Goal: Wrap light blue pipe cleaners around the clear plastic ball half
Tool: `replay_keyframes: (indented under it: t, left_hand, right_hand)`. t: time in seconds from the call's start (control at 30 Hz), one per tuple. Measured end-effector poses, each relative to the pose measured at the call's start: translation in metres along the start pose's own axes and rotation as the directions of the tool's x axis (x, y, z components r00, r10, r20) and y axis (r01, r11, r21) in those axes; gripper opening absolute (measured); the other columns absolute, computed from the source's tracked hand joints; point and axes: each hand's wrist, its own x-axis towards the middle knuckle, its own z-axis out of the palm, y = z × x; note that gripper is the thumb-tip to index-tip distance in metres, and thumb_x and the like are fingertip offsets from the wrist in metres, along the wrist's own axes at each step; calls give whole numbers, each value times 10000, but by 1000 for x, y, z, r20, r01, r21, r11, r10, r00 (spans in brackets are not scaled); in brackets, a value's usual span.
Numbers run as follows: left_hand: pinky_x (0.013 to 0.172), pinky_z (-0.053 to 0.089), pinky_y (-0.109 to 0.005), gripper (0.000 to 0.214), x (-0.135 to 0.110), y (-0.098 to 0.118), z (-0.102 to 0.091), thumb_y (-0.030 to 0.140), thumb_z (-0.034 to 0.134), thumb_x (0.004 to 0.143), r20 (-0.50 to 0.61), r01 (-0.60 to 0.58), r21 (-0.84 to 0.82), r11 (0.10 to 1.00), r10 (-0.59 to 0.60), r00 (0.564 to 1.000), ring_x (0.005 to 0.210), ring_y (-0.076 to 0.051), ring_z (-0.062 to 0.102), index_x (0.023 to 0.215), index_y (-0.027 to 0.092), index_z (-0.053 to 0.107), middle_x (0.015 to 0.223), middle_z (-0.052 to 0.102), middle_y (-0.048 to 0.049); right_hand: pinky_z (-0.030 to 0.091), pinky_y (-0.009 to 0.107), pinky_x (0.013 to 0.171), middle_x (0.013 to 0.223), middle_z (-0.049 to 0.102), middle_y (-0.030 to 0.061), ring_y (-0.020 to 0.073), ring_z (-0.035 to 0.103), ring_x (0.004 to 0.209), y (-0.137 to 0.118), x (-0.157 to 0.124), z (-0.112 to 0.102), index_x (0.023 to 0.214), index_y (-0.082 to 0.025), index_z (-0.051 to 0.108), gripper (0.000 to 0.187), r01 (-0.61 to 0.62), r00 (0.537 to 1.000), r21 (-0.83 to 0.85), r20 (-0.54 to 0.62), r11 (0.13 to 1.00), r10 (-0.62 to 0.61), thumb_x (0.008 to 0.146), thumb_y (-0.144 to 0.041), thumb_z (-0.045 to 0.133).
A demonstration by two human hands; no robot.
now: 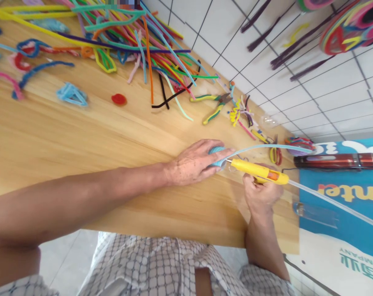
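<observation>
My left hand (195, 162) rests on the wooden table (81, 135), its fingers closed on a coiled light-blue pipe cleaner (216, 151) whose free end (266, 147) runs off to the right. My right hand (260, 193) grips a yellow hot-glue gun (257, 170). The gun's nozzle points left and touches the blue coil just under my left fingertips. A clear glue stick (334, 203) sticks out of the gun's back toward the lower right.
A heap of coloured pipe cleaners (137, 37) covers the table's far end. Yellow-handled pliers (217, 105), a red cap (119, 99), a blue folded shape (71, 94) and small scraps (242, 113) lie nearby. A dark red cylinder (336, 161) lies on a blue box (343, 230).
</observation>
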Motion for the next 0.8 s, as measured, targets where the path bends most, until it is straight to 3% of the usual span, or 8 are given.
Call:
replay_keyframes:
  t: [0.33, 0.47, 0.67, 0.8]
  left_hand:
    - [1255, 539, -544, 586, -1, 0, 1, 287, 593, 1111, 7, 14, -18, 1000, -14, 1000, 1515, -332, 562, 1686, 256, 483, 1598, 569, -195]
    - [1257, 537, -546, 616, 1, 1, -1, 301, 590, 1107, 12, 30, -38, 999, -29, 999, 1504, -331, 572, 1704, 264, 443, 1602, 568, -189]
    - [1283, 508, -604, 751, 3, 4, -7, 338, 595, 1094, 32, 70, -100, 993, -67, 997, 1525, -370, 560, 1761, 218, 272, 1640, 553, -220]
    - [1288, 508, -625, 766, 1, 3, -8, 374, 581, 1105, 42, 101, -102, 990, -97, 994, 1528, -387, 567, 1760, 185, 234, 1650, 552, -239]
  right_hand:
    - [632, 418, 821, 902, 740, 84, 285, 751, 885, 0, -2, 0, 977, -241, 738, 204, -51, 999, 38, 16, 998, 51, 795, -214, 648]
    - [646, 418, 849, 911, 786, 84, 284, 782, 892, 4, -5, 5, 982, -235, 762, 179, -150, 988, 51, 38, 987, 148, 842, -300, 671]
    - [648, 456, 893, 997, 847, 99, 307, 804, 922, 6, -6, 11, 1036, -206, 797, 381, -445, 894, 282, 193, 850, 404, 869, -549, 784]
    - [622, 473, 999, 1035, 838, 94, 300, 781, 1004, 21, 12, 6, 1026, -206, 784, 405, -494, 868, 398, 176, 773, 465, 883, -584, 764]
